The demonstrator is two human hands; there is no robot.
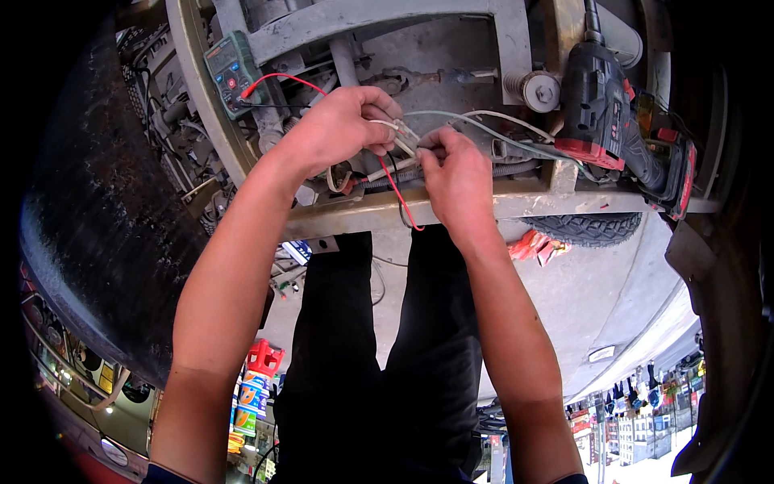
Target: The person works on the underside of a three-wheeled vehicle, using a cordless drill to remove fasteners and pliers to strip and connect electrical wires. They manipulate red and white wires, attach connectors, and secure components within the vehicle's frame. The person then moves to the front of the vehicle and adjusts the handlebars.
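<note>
My left hand (348,123) is closed round a bundle of pale electrical wires (405,143) above the vehicle frame. Close beside it, my right hand (459,173) pinches the same wires between thumb and fingers. A red test lead (395,189) and a black lead hang down past my left hand. They belong to a green digital multimeter (228,71) lying on the frame at the upper left. From between my hands a white wire (512,118) and a green wire (492,131) run off to the right. My fingers hide the wire ends.
A black and red cordless impact wrench (597,105) rests on the frame at right. The metal frame rail (516,203) crosses in front of my legs. Below it lie a tyre (592,228) and a crumpled red-orange cloth (538,246). Colourful spray bottles (254,391) stand at lower left.
</note>
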